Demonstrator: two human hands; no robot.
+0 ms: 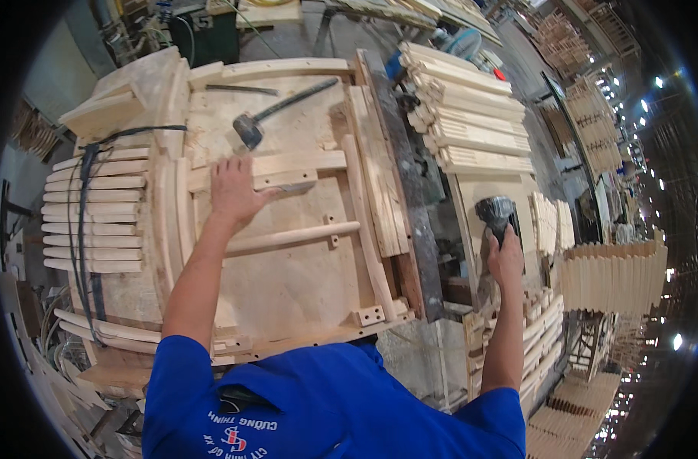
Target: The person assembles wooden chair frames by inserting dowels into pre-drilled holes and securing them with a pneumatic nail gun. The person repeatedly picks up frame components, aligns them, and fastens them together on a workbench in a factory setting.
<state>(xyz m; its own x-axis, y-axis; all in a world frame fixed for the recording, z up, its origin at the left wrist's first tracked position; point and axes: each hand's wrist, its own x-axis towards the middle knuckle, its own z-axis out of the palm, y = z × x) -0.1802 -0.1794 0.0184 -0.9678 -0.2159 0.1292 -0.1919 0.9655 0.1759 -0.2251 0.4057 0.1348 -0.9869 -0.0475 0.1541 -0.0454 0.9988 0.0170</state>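
My left hand (236,189) lies flat on a pale wooden rail (303,162) with drilled holes, its fingers stretched out and its thumb apart. A narrow grey piece (297,186) sits beside the thumb; its kind is unclear. The rail lies within a wooden frame, above a rounded crossbar (295,236) and beside a curved post (366,229). A dark-headed mallet (249,131) rests on the board beyond my left hand. Off to the right, my right hand (506,256) is closed round the handle of a black nail gun (496,208), held over a side board.
Stacked wooden slats (471,107) stand at the far right, past a dark metal beam (402,183). Several slats (97,210) lie in a row at the left near a black cord (89,168). A dark thin bar (242,89) lies at the board's far end.
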